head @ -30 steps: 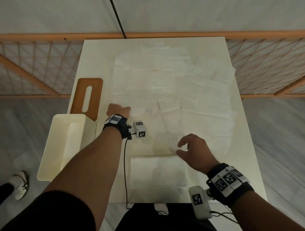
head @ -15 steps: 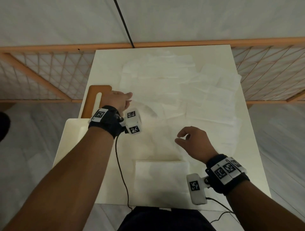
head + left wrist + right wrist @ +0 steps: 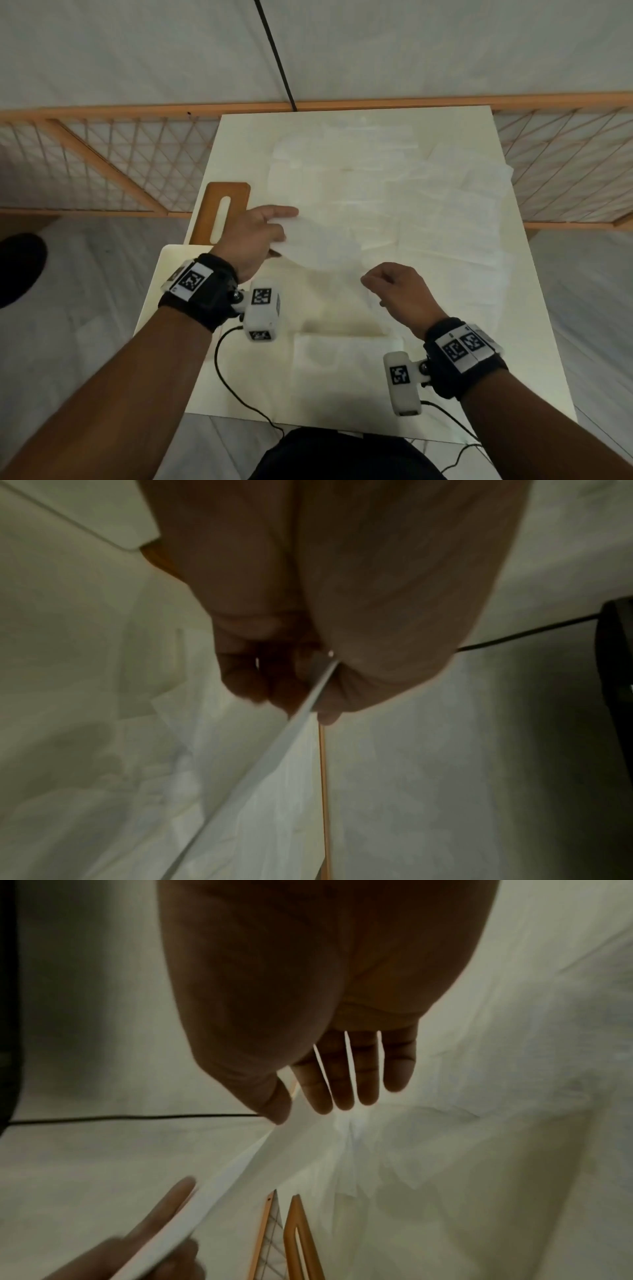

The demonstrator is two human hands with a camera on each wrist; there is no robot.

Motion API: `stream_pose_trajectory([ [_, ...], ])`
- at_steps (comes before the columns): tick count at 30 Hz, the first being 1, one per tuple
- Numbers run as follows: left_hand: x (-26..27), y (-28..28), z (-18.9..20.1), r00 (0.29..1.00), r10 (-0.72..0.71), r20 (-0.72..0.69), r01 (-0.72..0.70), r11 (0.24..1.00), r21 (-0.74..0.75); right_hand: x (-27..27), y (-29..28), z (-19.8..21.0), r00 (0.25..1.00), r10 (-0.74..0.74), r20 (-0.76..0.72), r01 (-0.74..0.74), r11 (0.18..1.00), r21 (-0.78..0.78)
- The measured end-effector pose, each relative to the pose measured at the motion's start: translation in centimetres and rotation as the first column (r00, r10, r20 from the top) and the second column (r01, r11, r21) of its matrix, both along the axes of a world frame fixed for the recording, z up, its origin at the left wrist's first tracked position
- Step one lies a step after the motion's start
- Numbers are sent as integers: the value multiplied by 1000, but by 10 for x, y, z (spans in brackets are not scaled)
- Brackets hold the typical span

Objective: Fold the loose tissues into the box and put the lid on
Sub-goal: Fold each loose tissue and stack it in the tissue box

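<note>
While pinched, tissue (image 3: 322,240) (both hands)

Loose tissues (image 3: 428,219) cover most of the table (image 3: 236,144) right of the wooden lid (image 3: 222,212). Bare tabletop lies beyond the lid along the far-left edge. Nearer than the lid, the box (image 3: 161,274) blocks the left edge; a folded stack (image 3: 342,370) occupies the near edge.

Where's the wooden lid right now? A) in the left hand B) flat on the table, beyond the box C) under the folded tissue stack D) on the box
B: the wooden lid lies flat on the table, on the far side of the box, while the left hand pinches a tissue sheet instead.
</note>
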State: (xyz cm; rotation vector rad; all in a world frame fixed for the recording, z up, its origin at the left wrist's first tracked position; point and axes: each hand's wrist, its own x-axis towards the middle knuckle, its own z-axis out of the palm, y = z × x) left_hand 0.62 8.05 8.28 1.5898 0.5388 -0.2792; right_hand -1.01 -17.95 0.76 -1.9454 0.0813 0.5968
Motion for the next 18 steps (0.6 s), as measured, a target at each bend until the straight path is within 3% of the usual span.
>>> stream_pose_trajectory([
  [3,-20,-1,3,998,-35,43,38,997,-68,-4,-1,-6,984,-78,-162,104,982,158],
  [6,-35,-5,16,991,-40,131,57,989,-133,-6,5,-8,909,-160,-384,299,893,336],
  [8,-45,-7,24,979,-37,202,73,982,-173,-7,10,-4,866,-125,-483,354,837,417],
  [11,-58,-4,30,965,-2,260,66,970,-235,-11,22,9,886,12,-464,285,774,565],
  [15,-73,6,26,952,38,303,11,987,-157,-6,25,29,909,73,-411,298,575,762],
  [18,-82,12,19,943,84,322,-64,995,-70,0,19,43,957,65,-283,185,615,766],
])
